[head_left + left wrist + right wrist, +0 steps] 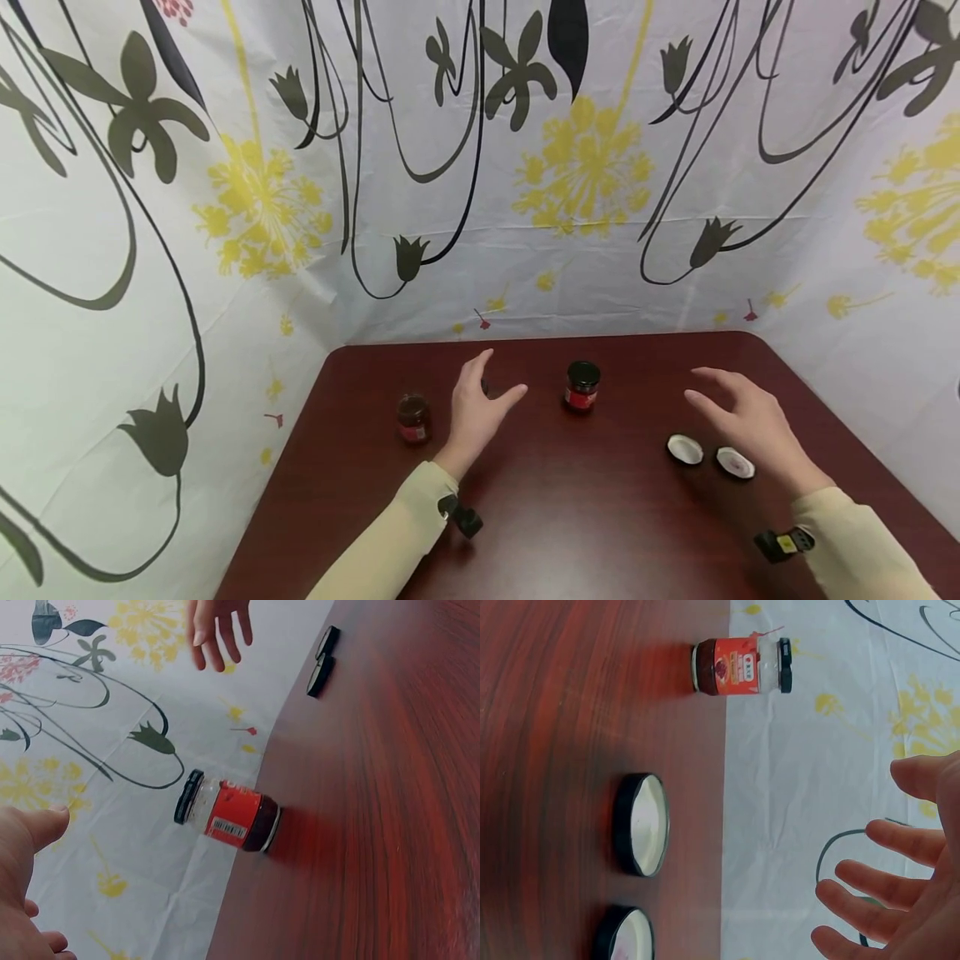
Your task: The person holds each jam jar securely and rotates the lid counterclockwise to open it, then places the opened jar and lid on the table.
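My left hand (477,410) hovers above the table with thumb and fingers spread, holding nothing. To its left stands an uncapped glass jar (414,419) with dark contents and a red label. A small dark piece of something (485,387) shows behind the hand, mostly hidden. Between the hands, farther back, a red-labelled jar (582,387) stands upright with its black lid on. My right hand (752,423), empty with its fingers apart, is over the right side. Near it two black lids (642,825) lie with their pale insides up.
The dark red wooden table (570,500) has rounded far corners. A white cloth (450,192) with yellow and dark plant prints hangs behind it and along both sides. A small black device (462,517) is strapped at the left wrist, another (783,544) at the right.
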Action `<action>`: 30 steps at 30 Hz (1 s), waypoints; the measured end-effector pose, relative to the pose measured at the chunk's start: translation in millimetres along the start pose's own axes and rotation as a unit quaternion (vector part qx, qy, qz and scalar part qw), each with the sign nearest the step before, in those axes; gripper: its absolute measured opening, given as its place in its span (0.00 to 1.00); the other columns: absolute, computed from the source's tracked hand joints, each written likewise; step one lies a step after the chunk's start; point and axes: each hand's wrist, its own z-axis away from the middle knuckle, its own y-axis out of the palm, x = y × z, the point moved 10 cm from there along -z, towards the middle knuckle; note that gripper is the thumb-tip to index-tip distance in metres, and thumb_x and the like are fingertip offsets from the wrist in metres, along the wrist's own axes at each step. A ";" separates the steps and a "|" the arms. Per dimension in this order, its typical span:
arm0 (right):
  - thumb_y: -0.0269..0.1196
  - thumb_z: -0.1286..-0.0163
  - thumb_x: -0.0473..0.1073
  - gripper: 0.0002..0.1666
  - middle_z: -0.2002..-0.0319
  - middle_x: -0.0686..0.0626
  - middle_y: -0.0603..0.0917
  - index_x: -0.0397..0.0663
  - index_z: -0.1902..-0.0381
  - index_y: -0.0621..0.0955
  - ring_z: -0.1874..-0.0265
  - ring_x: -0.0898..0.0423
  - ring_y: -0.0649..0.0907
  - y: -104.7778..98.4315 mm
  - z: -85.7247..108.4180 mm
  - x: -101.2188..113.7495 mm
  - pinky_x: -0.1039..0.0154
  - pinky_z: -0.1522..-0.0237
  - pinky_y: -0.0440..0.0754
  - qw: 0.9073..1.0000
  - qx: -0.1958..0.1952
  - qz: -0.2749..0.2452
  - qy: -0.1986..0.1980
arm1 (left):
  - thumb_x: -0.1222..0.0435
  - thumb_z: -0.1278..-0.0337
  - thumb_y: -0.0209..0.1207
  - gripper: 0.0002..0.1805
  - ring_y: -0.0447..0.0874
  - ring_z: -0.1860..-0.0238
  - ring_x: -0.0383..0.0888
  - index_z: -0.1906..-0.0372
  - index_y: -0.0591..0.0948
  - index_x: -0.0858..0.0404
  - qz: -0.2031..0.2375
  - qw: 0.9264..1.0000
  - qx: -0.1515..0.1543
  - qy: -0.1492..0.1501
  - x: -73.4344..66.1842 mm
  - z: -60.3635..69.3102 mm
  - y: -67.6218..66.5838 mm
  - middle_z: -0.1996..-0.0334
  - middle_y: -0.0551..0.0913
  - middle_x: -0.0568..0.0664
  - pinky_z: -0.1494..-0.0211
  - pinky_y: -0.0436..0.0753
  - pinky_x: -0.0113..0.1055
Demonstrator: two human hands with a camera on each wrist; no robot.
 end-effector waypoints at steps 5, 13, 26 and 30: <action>0.63 0.28 0.61 0.31 0.35 0.43 0.75 0.58 0.33 0.75 0.35 0.38 0.71 2.0 -1.4 7.4 0.37 0.47 0.69 1.000 -0.004 -0.008 -0.002 | 0.42 0.51 0.72 0.45 0.70 0.33 0.46 0.27 0.69 0.45 -0.009 1.000 0.009 -0.013 -2.4 0.3 9.6 0.33 0.71 0.44 0.36 0.74 0.50; 0.62 0.28 0.61 0.31 0.35 0.44 0.75 0.58 0.32 0.74 0.34 0.39 0.71 4.4 -2.2 16.3 0.37 0.46 0.69 1.000 -0.001 -0.012 -0.006 | 0.45 0.50 0.74 0.44 0.72 0.34 0.48 0.27 0.70 0.48 -0.010 0.999 0.023 -0.023 -2.0 0.5 21.7 0.34 0.73 0.46 0.36 0.74 0.50; 0.61 0.28 0.63 0.32 0.34 0.46 0.74 0.59 0.31 0.73 0.34 0.41 0.70 1.3 -3.8 25.4 0.36 0.45 0.69 1.000 -0.003 -0.015 -0.005 | 0.47 0.49 0.74 0.43 0.72 0.34 0.47 0.27 0.69 0.49 -0.024 0.999 0.039 -0.009 -6.2 -1.0 37.7 0.33 0.72 0.47 0.35 0.73 0.49; 0.61 0.28 0.62 0.31 0.35 0.46 0.75 0.60 0.32 0.74 0.36 0.41 0.72 1.5 -5.6 30.7 0.37 0.45 0.69 1.000 -0.008 -0.016 -0.011 | 0.47 0.49 0.74 0.43 0.72 0.34 0.47 0.28 0.70 0.49 -0.027 0.999 0.043 -0.013 -3.6 -1.0 46.5 0.34 0.73 0.47 0.35 0.74 0.49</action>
